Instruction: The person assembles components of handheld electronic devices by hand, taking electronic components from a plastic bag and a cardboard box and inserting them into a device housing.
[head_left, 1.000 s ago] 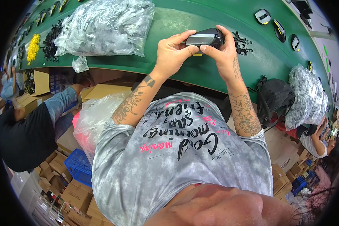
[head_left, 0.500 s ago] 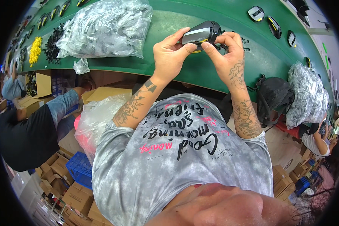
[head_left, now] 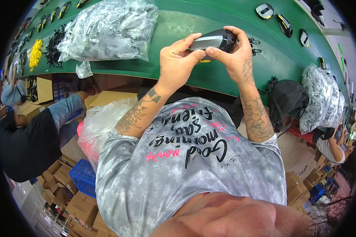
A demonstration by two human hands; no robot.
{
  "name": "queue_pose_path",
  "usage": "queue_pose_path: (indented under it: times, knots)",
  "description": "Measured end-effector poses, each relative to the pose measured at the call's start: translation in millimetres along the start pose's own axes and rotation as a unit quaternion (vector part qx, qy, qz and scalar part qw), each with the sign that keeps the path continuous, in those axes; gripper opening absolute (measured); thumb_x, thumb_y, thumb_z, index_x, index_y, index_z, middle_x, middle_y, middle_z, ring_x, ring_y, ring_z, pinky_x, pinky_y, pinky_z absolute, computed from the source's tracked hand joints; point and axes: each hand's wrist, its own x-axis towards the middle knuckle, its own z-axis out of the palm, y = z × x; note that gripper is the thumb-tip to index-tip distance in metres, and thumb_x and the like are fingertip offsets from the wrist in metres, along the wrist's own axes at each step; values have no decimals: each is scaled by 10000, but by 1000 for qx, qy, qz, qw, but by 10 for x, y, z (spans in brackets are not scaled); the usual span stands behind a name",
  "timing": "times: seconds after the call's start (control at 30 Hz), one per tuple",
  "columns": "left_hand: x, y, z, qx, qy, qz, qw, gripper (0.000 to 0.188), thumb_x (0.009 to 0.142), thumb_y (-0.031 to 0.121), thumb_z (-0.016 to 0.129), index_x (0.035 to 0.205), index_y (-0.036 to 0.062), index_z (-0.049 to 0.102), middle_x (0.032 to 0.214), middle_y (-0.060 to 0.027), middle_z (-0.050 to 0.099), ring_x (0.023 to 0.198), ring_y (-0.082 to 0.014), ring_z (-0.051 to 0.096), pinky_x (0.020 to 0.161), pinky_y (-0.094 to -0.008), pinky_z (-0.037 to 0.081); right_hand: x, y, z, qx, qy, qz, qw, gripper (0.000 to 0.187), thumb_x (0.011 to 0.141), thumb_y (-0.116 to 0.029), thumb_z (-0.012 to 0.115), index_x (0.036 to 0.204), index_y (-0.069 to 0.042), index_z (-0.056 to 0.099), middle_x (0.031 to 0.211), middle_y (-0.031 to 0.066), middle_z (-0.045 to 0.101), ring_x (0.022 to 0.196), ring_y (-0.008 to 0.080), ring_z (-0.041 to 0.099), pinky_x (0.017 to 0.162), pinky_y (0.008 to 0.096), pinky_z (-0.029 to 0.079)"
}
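Observation:
Both hands grip a rounded black plastic housing (head_left: 212,42) with a grey panel and a bit of yellow on its lower edge, held above the green worktable. My left hand (head_left: 178,59) closes on its left end, thumb on the near side and fingers at the far side. Around the right end wraps my right hand (head_left: 236,55), its thumb pressed on the near edge close to the left thumb. The housing's underside is hidden. Small black clip-like parts (head_left: 255,51) lie on the table just right of my right hand.
Left on the green table (head_left: 178,71) are a large clear bag of parts (head_left: 106,31), a black parts pile (head_left: 52,49) and a yellow one (head_left: 35,55). Several similar housings (head_left: 284,25) lie far right. A black mesh backpack (head_left: 287,100) and another person (head_left: 27,138) are nearby.
My right hand has shifted its grip: its fingers now reach over the far side of the housing's right end. The housing has turned slightly, showing less yellow.

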Motion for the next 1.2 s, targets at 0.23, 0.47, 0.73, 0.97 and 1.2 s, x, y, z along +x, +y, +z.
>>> queue_pose_path:
  times: [0.23,0.47,0.73,0.97,1.2]
  knots:
    - [135,88,-145,-14,-11,-53,998,383,931,-22,711,1309,-48,656,1108,-130,710,941,-199,729,752,-304,664,120,-70,-87,196,-93,28,976,689,805,-103,881,1363,59,510,1158,119,645,1051,171,654,908,305,577]
    - [192,107,-85,61,-110,-21,992,687,755,55,885,1352,-9,550,1262,-127,613,1118,-227,648,935,-364,576,72,-43,-121,199,-61,9,978,718,853,-147,859,1427,68,486,1212,129,635,1083,184,653,910,302,579]
    - [209,104,155,429,-75,215,874,720,612,23,890,1261,45,580,1166,-158,633,1044,-338,659,881,-399,552,-75,178,-92,241,18,69,968,412,910,-256,803,1136,44,632,945,48,665,872,100,624,806,266,530]
    - [1359,-9,68,624,-54,145,766,680,720,411,837,1180,-56,657,1147,-232,652,1079,-383,656,920,-446,550,91,257,-597,179,163,-19,970,380,1021,-150,633,1343,11,513,1249,137,582,1084,200,654,896,327,565]
    - [2193,-147,-35,653,44,222,722,469,917,415,699,1094,-18,669,1133,-253,658,999,-417,641,916,-486,538,-53,367,-975,167,182,22,969,374,1007,-150,657,1325,17,556,1156,112,612,985,219,712,763,299,588]
